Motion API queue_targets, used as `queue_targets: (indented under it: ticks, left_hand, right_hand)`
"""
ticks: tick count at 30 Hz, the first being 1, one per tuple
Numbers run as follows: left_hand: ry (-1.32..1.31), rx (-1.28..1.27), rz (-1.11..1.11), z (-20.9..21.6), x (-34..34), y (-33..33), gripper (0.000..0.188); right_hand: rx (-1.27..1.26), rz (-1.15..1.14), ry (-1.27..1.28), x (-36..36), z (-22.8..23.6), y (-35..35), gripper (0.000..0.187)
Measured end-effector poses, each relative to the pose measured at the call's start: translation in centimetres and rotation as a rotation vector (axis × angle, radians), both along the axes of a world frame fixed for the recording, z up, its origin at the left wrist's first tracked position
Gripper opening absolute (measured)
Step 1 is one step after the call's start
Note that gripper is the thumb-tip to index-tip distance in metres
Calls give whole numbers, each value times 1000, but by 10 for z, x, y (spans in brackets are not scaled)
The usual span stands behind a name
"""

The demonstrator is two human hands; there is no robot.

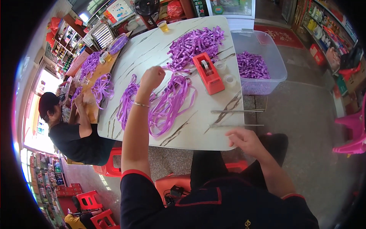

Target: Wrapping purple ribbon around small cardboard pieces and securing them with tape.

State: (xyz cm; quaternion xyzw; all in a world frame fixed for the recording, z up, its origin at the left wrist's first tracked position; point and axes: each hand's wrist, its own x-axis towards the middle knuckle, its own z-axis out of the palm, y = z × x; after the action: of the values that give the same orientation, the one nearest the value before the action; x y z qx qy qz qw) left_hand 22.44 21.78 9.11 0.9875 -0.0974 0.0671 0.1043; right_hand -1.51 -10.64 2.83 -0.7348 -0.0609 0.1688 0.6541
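My left hand [152,79] is reached over the table with its fingers curled closed; what they grip, if anything, is hidden. Beneath and beside it lie two bundles of long purple ribbons, one on the right [169,105] and one on the left [129,100], partly behind my forearm. Past the hand is a heaped pile of short purple ribbon pieces [196,45]. My right hand [247,142] hovers at the table's near right edge, fingers loosely bent and apart, nothing visible in them. Close to it, two thin metal rods [236,111] stick out over the edge. A red tape dispenser [209,74] stands beside the pile.
A clear plastic bin [263,86] holding purple ribbon pieces stands against the table's right side. Small clear tape rolls [229,79] lie by the dispenser. A cup [163,26] sits at the far edge. Another person [72,126] works with purple ribbons at a wooden table, left.
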Motion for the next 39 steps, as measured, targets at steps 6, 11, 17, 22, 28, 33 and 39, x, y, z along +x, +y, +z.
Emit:
queue_targets:
  ticks: [6,11,17,22,28,33,39]
  left_hand:
    - [147,39,60,-44,-20,27,19]
    - [112,-38,105,-48,-28,14,20]
    - [-110,19,117,-54,-19,21,13]
    - [-443,-116,133,32,-8,17,15]
    - [-759,-798,-149,134,-19,15,9]
    - [-947,-832,-269,183,-30,-1,16]
    - [-1030,-939,-319,216,-33,-8,17]
  right_hand:
    - [-62,-6,9,2,-1,2,21]
    - [-64,-26,-12,0,-2,2,20]
    - [-39,2,-26,0,0,5,18]
    - [-16,-19,-58,-2,-4,4,20]
    - [-25,-26,-46,-3,-3,2,19]
    - [-74,-10,-54,-2,0,2,19]
    - [-22,5,-114,0,-7,2,19]
